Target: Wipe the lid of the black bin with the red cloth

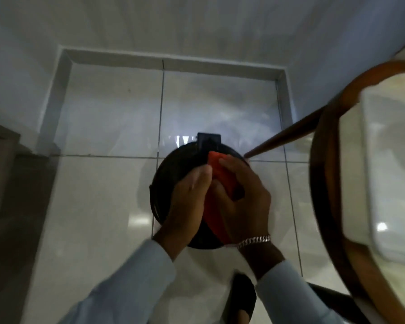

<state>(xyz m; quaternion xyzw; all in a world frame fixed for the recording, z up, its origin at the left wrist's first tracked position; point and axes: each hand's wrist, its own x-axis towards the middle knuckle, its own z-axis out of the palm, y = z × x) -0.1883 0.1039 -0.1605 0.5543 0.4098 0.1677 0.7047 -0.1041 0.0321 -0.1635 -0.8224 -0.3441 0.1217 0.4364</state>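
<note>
Between both hands, red cloth [220, 181] lengthwise.

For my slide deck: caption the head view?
Both hands press a red cloth onto the black bin's lid.

I am standing on a glossy white tiled floor [98, 206]; the black bin [171, 174] is sitting on it, a wooden leg [288, 134] landing just right of the bin.
</note>
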